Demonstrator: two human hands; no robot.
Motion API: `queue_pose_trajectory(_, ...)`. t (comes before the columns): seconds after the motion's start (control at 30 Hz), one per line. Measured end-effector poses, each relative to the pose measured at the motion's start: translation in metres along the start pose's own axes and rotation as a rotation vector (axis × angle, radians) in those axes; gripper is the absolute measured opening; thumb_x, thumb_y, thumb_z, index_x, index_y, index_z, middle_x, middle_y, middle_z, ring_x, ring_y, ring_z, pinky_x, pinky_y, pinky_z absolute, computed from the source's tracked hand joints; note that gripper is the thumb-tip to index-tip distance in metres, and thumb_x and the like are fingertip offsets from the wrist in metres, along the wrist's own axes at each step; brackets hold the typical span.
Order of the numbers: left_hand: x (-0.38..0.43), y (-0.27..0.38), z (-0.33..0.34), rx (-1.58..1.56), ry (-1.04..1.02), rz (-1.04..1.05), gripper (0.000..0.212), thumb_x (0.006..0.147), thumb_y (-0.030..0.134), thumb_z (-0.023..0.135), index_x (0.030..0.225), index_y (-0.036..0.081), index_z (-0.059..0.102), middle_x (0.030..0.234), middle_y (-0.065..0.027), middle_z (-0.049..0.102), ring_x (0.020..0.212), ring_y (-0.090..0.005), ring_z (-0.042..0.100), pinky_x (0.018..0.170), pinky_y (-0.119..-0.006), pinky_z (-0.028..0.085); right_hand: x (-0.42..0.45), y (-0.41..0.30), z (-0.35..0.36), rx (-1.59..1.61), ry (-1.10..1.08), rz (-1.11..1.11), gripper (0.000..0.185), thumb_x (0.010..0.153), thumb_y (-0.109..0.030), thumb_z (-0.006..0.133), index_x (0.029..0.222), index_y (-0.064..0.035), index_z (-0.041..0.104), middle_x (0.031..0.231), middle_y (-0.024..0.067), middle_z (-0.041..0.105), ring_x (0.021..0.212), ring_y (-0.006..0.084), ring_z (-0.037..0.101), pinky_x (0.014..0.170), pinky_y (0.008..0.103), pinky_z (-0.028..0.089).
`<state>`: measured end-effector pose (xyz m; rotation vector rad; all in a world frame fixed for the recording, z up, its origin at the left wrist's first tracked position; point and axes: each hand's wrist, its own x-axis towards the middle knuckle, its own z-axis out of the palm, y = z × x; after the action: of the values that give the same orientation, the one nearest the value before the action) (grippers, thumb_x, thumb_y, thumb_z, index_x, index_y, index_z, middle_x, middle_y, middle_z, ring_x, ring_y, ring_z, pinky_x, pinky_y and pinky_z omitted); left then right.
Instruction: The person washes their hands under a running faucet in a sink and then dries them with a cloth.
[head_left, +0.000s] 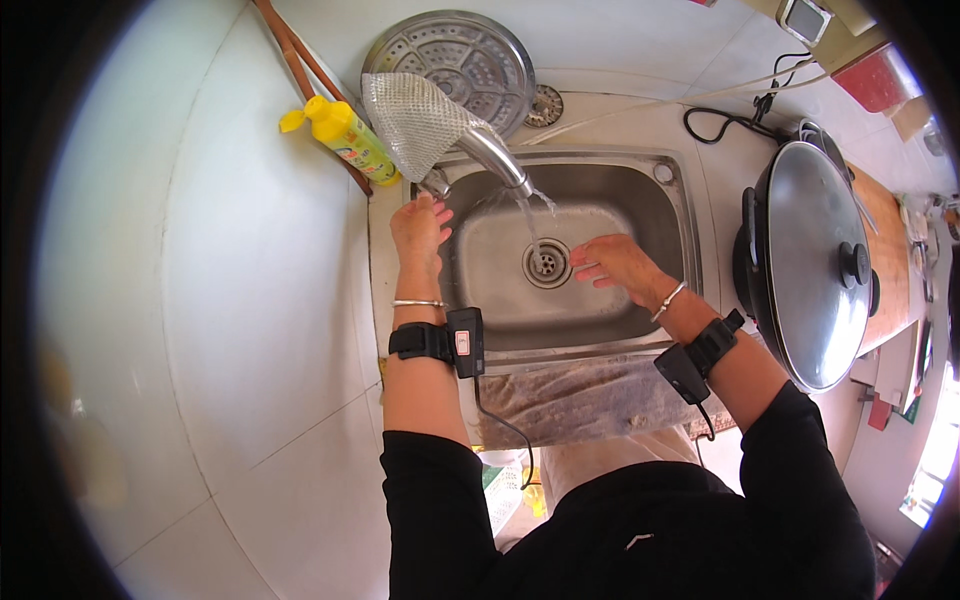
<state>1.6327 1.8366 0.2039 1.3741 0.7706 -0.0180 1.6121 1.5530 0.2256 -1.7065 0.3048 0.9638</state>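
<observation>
Water runs from the metal faucet spout (495, 159) down to the drain strainer (547, 262) of the stainless steel sink (480, 315). My left hand (421, 229) is at the sink's left rim, its fingertips at the faucet's metal valve handle (435, 183); whether they grip it is hard to tell. Over the sink, just right of the falling water, my right hand (613, 264) is empty, with its fingers apart. A silvery mesh cloth (412, 120) is draped over the faucet's upper part.
A yellow squeeze bottle (352, 141) with its cap flipped back leans at the left wall near brown sticks (289, 49). Behind the faucet stands a round perforated steamer plate (480, 45). A large lidded pan (814, 262) is at the right. A brown cloth (577, 405) hangs along the front edge.
</observation>
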Motion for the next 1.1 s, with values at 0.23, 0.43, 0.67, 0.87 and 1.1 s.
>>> queue_pose_trajectory(0.23, 0.017, -0.017, -0.019, -0.449, -0.236, -0.062, 0.044, 0.087, 0.032, 0.063, 0.110, -0.004, 0.052, 0.109, -0.0167, 0.058, 0.103, -0.0281, 0.057, 0.088, -0.043, 0.048, 0.003, 0.024, -0.006, 0.062, -0.025, 0.008, 0.030, 0.088, -0.027, 0.051, 0.104, -0.0042, 0.061, 0.100, 0.0052, 0.064, 0.088, 0.0170, 0.062, 0.077, 0.0312, 0.047)
queue_pose_trajectory(0.43, 0.032, -0.038, -0.016, -0.660, -0.270, -0.132, 0.052, 0.082, 0.038, 0.068, 0.110, -0.001, 0.049, 0.108, -0.0139, 0.054, 0.106, -0.0259, 0.053, 0.098, -0.045, 0.042, -0.006, 0.019, -0.011, 0.241, -0.021, 0.027, 0.028, 0.090, -0.026, 0.052, 0.104, -0.0041, 0.061, 0.102, 0.0062, 0.064, 0.091, 0.0176, 0.061, 0.079, 0.0312, 0.048)
queue_pose_trajectory(0.67, 0.033, -0.027, 0.002, -0.654, -0.228, -0.176, 0.063, 0.077, 0.040, 0.072, 0.114, -0.003, 0.044, 0.103, -0.0101, 0.047, 0.100, -0.0229, 0.049, 0.096, -0.045, 0.044, -0.014, 0.031, -0.019, 0.315, -0.014, -0.017, 0.025, 0.090, -0.021, 0.049, 0.101, -0.0018, 0.061, 0.098, 0.0081, 0.065, 0.087, 0.0182, 0.062, 0.077, 0.0325, 0.050)
queue_pose_trajectory(0.87, 0.033, -0.021, 0.012, -0.497, -0.150, -0.146, 0.052, 0.076, 0.042, 0.074, 0.104, 0.005, 0.050, 0.099, -0.0079, 0.049, 0.096, -0.0212, 0.051, 0.087, -0.044, 0.047, -0.019, 0.039, -0.021, 0.305, 0.011, 0.009, 0.030, 0.091, -0.027, 0.050, 0.104, -0.0023, 0.061, 0.102, 0.0073, 0.063, 0.089, 0.0170, 0.060, 0.079, 0.0311, 0.049)
queue_pose_trajectory(1.1, 0.008, -0.014, 0.014, -0.341, -0.059, -0.104, 0.061, 0.082, 0.050, 0.065, 0.113, 0.000, 0.050, 0.107, -0.0097, 0.052, 0.101, -0.0218, 0.053, 0.088, -0.038, 0.046, -0.054, -0.015, -0.024, 0.229, -0.096, -0.182, 0.038, 0.092, -0.029, 0.048, 0.114, 0.0005, 0.057, 0.110, 0.0101, 0.061, 0.091, 0.0185, 0.060, 0.082, 0.0309, 0.049)
